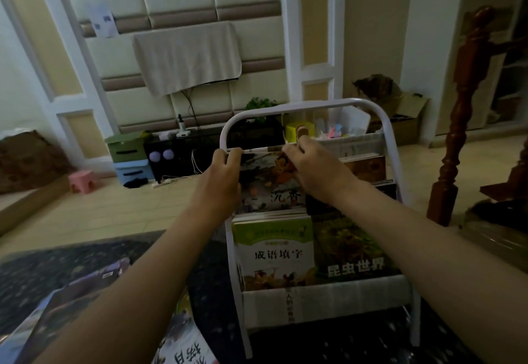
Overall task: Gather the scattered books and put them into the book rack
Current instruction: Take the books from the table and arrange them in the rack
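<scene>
Step in hand: seating one book in the upper tier of the white tubular metal book rack (pixel 300 104).

- Left hand (pixel 225 172): fingers (pixel 232 154) curled over the top left corner of the thin picture book with a cartoon figure on its cover (pixel 271 189). They grip it just inside the rack's left upright.
- Right hand (pixel 311 169): fingers (pixel 291 152) pinch the same top edge further along, near its middle. Both sets are narrow and closed on the book.
- The book stands upright below the fingers, cover toward the wearer. Its lower part is hidden behind the row in front, so it cannot be told whether it has bottomed out.
- Below the wrists, in the front tier: a green-and-white paperback with black characters (pixel 274 252) and beside it a dark insect book with pale lettering (pixel 354 249).
- Right of the right fingers: a brown-covered book (pixel 363 167) already in a back tier.
- Well below and left of the left hand: a purple-blue book (pixel 85 286) and a white one with red characters (pixel 185 343), lying loose on the dark speckled surface. Desk or rug cannot be told.

Judgement on doing it well:
- Keep the top edge level between the two grips.
- Lower it straight so the bottom corners clear the cloth pocket and do not snag on neighbouring covers.
- Let go only once the weight rests in the tier.
- A thin book is likely to buckle if pushed from one corner alone.
- Two loose books at least remain to be gathered
</scene>
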`<state>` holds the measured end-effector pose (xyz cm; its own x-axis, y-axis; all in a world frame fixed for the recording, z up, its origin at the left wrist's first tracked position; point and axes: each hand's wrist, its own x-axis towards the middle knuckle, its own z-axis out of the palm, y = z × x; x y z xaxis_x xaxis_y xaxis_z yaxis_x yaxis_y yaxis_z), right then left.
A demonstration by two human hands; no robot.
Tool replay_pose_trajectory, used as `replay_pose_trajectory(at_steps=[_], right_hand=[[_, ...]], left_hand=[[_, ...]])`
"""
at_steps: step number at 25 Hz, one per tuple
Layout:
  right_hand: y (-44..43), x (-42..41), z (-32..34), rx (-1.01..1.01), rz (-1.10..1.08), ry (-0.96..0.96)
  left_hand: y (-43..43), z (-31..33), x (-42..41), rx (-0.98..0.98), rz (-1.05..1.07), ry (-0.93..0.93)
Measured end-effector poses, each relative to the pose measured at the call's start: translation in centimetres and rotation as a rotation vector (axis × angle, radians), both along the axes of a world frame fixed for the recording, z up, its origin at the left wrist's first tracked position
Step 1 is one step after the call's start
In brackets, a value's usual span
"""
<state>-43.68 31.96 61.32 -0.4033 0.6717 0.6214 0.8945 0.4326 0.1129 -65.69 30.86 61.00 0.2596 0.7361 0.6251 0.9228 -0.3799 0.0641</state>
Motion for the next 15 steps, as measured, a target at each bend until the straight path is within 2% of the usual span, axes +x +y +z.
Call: replay_pose_trajectory(at_steps=[5,8,12,15], right_hand=[[0.1,-0.9,-0.9,-0.039,-0.044,-0.132],[0.2,-1.3,-0.7,-0.064,-0.1,-0.191],[0.1,-2.3,-0.6,-0.094,-0.2,-0.299],[0.1,-2.6,-0.5,-0.107,-0.224,-0.306]], left_hand=[[0.6,-2.5,-0.6,0.122,0.157,0.22],[0.1,-2.8,-0.6,0.049,0.226,0.186],[0.0,-3.1,-0.1,-0.215,0.242,0.104],[0.3,-3.3,-0.1,-0.218,0.202,0.032]])
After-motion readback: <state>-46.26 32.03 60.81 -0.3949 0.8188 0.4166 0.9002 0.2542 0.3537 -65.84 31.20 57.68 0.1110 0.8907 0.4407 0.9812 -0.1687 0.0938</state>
